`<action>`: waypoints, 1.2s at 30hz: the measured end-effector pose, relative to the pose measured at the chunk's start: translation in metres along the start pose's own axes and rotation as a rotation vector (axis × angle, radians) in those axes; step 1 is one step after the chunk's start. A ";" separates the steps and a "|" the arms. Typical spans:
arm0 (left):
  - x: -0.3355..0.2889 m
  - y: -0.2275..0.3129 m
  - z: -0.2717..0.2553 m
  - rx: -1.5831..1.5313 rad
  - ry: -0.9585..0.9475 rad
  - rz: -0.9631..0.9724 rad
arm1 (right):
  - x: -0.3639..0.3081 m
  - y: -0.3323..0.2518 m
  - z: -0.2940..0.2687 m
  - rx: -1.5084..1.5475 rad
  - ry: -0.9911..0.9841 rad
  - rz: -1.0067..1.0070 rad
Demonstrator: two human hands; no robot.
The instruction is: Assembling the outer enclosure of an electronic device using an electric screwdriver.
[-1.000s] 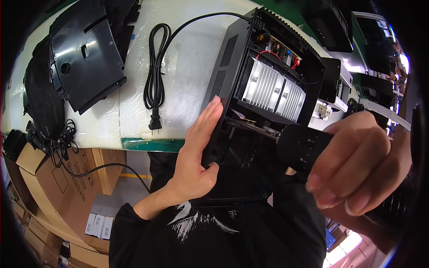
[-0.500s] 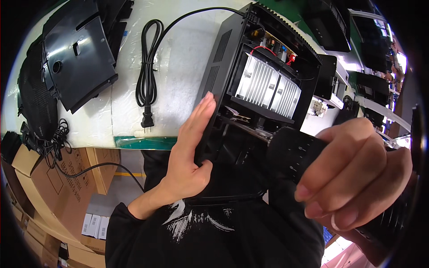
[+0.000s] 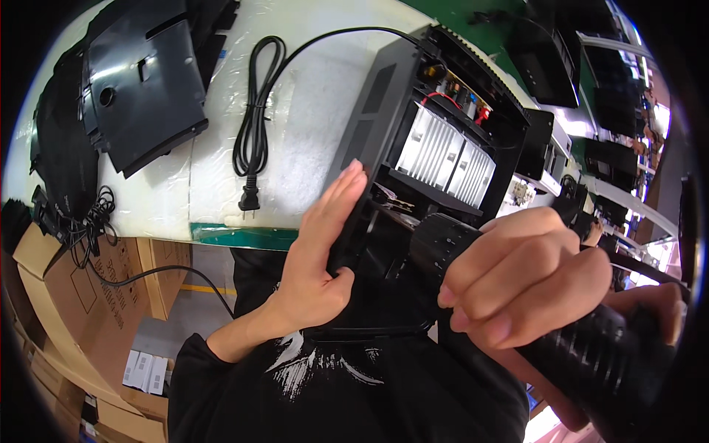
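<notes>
A black metal equipment case stands tilted in front of me, one side uncovered. Inside it show a silver finned heat sink and, deeper, a circuit board with red wires. My left hand lies flat against the case's left side panel, fingers stretched out. Closed around a black power drill is my right hand. The drill's front end points into the lower part of the case; its tip there is hard to make out. More skin shows behind the drill at the right, partly hidden.
A black power cord lies bundled on the white padded table, running to the case. Black panels are stacked at the far left. Cardboard boxes stand below the left edge. Other black equipment sits at the back right.
My right hand and the drill have moved left, nearer to the case. My left hand keeps its place against the panel. The whole view has shifted slightly.
</notes>
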State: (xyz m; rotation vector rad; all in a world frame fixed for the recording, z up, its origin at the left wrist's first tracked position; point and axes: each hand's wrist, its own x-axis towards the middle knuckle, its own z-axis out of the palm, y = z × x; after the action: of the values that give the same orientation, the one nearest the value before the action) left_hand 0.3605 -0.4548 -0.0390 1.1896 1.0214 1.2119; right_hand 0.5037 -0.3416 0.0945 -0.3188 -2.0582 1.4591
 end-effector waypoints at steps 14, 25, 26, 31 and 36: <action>-0.002 0.002 -0.004 0.070 0.051 0.076 | -0.001 0.018 0.018 0.092 -0.038 -0.041; -0.003 0.002 -0.005 0.062 0.067 0.062 | 0.005 0.032 0.035 -0.019 0.019 -0.149; -0.003 0.004 -0.004 0.053 0.097 0.060 | 0.006 0.034 0.030 -0.035 -0.019 -0.202; -0.005 0.002 -0.003 0.011 0.122 0.065 | 0.000 0.027 0.028 0.052 -0.074 -0.185; -0.005 0.006 0.001 -0.044 0.116 0.084 | -0.010 -0.003 0.018 0.260 0.233 -0.552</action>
State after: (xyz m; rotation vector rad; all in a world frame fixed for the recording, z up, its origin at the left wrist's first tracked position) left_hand 0.3605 -0.4602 -0.0332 1.1483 1.0332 1.3765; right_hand 0.5015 -0.3616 0.0900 0.1702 -1.5775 1.2513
